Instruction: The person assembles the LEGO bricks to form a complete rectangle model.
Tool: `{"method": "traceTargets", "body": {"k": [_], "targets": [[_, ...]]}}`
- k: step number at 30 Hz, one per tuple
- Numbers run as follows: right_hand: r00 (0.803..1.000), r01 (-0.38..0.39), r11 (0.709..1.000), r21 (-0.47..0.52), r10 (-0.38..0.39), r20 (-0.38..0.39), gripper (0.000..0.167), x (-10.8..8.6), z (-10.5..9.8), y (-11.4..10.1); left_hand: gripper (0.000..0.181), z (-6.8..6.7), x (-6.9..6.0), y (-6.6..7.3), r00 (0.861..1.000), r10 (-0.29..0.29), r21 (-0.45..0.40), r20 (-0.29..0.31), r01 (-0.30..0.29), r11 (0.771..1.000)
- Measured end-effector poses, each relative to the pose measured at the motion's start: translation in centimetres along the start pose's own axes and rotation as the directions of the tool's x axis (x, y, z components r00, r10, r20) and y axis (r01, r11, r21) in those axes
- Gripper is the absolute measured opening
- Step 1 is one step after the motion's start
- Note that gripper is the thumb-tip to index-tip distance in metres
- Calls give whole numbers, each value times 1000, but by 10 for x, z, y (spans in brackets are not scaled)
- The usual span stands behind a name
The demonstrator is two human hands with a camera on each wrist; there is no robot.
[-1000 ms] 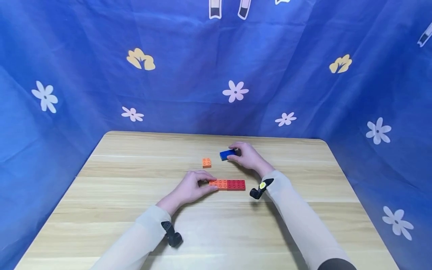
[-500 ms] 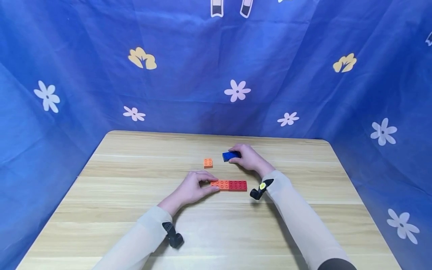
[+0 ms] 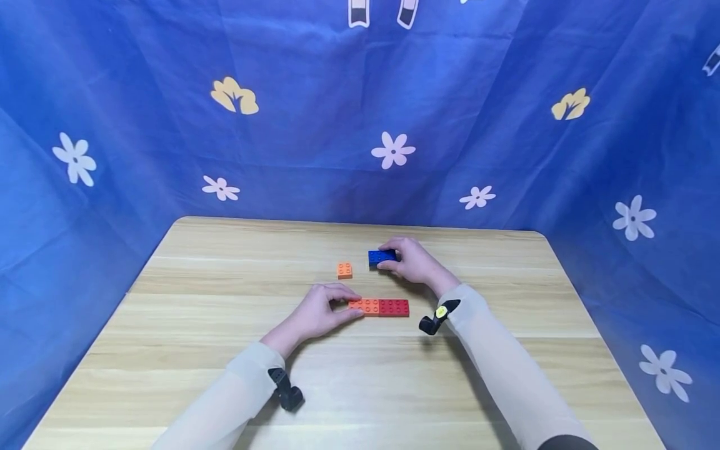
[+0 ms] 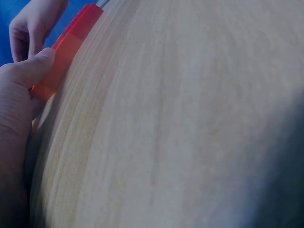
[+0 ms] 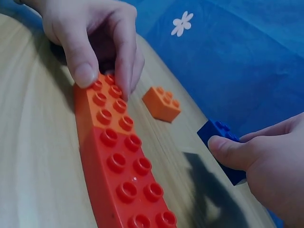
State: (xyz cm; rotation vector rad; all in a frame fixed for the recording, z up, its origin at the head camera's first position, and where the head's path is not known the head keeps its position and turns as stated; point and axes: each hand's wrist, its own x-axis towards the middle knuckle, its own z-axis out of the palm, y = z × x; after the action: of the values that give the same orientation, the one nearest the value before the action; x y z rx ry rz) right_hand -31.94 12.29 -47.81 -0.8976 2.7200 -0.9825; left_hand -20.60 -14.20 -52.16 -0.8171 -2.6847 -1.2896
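Note:
An orange studded toy brick (image 3: 369,306) and a red studded toy brick (image 3: 394,307) stand end to end in one row on the table. My left hand (image 3: 315,314) pinches the orange brick's left end between thumb and fingers. Behind the row, my right hand (image 3: 417,262) grips a blue studded toy brick (image 3: 374,258) by its right part, thumb on the near side. Studs face up on the blue brick (image 5: 205,131); a shadow falls beside it in the right wrist view. Whether it touches the table, I cannot tell. A small orange brick (image 3: 344,270) lies between the hands, touched by neither.
The wood-grain table (image 3: 169,350) ends at a rounded back edge. Blue cloth (image 3: 315,125) printed with flowers hangs behind it and along both sides. Each wrist wears a black camera on a strap, such as the left wrist camera (image 3: 289,395).
The blue brick, tilted in my right hand a second ago, now sits straighter, its studs toward the head view. My left hand and the brick row have stayed put; the head view shifted slightly.

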Motion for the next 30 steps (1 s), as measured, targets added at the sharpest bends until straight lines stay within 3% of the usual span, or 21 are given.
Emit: {"method": "traceTargets", "body": {"k": [13,30], "targets": [[997,62,998,32,-61,-39,50,-21,-11,-23,35,-1,1,3,1000,13,-8,0,-13,1000],[995,102,987,120,-99,-28,41,-62,-2,-46,35,1,1,-2,1000,-5,1,10,5,1000]]}}
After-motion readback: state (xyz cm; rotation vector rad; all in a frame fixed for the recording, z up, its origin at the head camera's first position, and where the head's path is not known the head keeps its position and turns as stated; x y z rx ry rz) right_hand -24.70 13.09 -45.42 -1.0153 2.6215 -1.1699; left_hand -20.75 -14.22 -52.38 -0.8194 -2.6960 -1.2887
